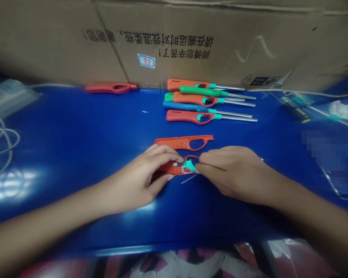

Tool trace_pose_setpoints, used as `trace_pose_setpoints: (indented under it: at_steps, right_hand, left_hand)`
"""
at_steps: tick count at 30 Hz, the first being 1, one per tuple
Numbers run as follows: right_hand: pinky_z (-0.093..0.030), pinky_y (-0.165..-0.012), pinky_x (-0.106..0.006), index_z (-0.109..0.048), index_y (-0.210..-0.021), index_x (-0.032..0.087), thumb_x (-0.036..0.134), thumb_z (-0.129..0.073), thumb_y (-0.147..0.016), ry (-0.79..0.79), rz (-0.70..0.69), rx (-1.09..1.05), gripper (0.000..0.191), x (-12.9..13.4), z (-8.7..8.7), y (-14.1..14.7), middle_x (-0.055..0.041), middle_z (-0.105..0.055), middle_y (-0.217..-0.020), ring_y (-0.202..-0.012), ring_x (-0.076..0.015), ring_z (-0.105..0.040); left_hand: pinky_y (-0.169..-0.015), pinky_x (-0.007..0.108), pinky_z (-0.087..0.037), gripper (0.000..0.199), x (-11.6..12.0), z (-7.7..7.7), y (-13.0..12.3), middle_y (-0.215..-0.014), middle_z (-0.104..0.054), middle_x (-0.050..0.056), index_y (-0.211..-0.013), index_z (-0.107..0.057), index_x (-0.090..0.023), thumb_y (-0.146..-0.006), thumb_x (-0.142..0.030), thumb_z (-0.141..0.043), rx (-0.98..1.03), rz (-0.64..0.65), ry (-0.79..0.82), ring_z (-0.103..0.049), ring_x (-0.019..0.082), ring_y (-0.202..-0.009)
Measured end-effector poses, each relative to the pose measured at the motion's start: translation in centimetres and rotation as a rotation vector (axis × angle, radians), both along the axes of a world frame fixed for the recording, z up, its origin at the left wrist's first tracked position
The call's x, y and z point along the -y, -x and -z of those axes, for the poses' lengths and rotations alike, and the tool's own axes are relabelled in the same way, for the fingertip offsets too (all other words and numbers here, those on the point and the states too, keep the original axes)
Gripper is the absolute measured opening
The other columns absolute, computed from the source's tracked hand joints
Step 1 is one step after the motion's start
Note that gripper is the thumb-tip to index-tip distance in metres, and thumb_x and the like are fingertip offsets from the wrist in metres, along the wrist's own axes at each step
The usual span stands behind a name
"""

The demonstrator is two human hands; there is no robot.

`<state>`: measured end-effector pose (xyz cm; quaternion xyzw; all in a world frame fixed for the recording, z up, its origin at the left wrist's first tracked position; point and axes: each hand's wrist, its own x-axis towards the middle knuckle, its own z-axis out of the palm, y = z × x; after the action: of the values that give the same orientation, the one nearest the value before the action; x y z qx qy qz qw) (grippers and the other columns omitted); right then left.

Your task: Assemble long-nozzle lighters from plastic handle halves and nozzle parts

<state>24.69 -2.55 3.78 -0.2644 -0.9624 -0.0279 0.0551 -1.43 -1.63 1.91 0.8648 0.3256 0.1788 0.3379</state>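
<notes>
Left hand [130, 181] is gripping a red plastic lighter half [169, 168], fingers curling over its top edge and thumb tucking under it. The lighter half is lying open side up on the blue table [75, 116], right between both hands. Right hand [234, 173] is closing into a pinch, its fingertips [198, 164] pressing on a teal plastic piece [190, 166] sitting in the lighter half. A small metal part [179, 164] is showing just left of the teal piece. A thin metal rod [189, 178] is poking out below the lighter half. A loose red shell [184, 142] is lying just beyond the lighter half. Farther beyond it, a row of five long lighters [210, 102] is lying side by side in orange, green and blue, metal tubes pointing right. Another red shell [111, 88] is lying far off to the left of the lighter half, against a cardboard box [150, 50]. A coil of white cable [0, 143] is sitting far left of the lighter half, and a plastic bag [307, 108] is lying far right of it.
</notes>
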Motion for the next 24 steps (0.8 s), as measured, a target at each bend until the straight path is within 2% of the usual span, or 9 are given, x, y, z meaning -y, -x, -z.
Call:
trace_pose_setpoints:
  at_steps: [9, 15, 20, 24]
  right_hand:
    - [-0.025, -0.056, -0.033, -0.064, -0.095, 0.020, 0.009, -0.051, -0.091, 0.052, 0.045, 0.033, 0.017, 0.26, 0.37, 0.03, -0.0021, -0.060, -0.081, -0.062, -0.0164, -0.047]
    - [-0.025, -0.058, -0.034, -0.064, -0.095, 0.019, 0.009, -0.054, -0.088, 0.064, 0.026, 0.079, 0.015, 0.14, 0.16, 0.19, -0.0034, -0.061, -0.083, -0.069, -0.0179, -0.051]
    - [-0.021, -0.056, -0.033, -0.064, -0.104, 0.023, 0.014, -0.053, -0.094, 0.071, 0.155, 0.061, 0.017, 0.49, 0.14, 0.42, -0.0041, -0.062, -0.095, -0.073, -0.0176, -0.053]
    - [-0.025, -0.056, -0.032, -0.064, -0.099, 0.024, 0.019, -0.049, -0.100, 0.243, 0.279, -0.014, 0.015, 0.60, 0.09, 0.37, -0.0012, -0.062, -0.098, -0.078, -0.0152, -0.057]
  left_hand:
    - [-0.109, 0.039, -0.047, 0.034, 0.26, -0.10, -0.14, -0.129, -0.062, 0.009, -0.132, -0.056, -0.019, -0.098, -0.016, -0.054, -0.010, -0.004, -0.037, -0.056, 0.020, -0.123]
    - [-0.107, 0.038, -0.047, 0.047, 0.20, -0.34, -0.26, -0.131, -0.057, 0.010, -0.147, -0.047, -0.022, -0.101, -0.011, -0.047, -0.072, 0.090, -0.093, -0.050, 0.021, -0.123]
    - [-0.098, 0.041, -0.052, 0.053, 0.30, -0.28, -0.03, -0.130, -0.053, 0.013, -0.149, -0.048, -0.025, -0.099, -0.009, -0.044, -0.172, 0.149, -0.190, -0.049, 0.025, -0.116]
    - [-0.096, 0.039, -0.053, 0.055, 0.27, -0.26, 0.04, -0.130, -0.052, 0.014, -0.150, -0.047, -0.022, -0.097, -0.007, -0.044, -0.174, 0.165, -0.246, -0.049, 0.025, -0.113]
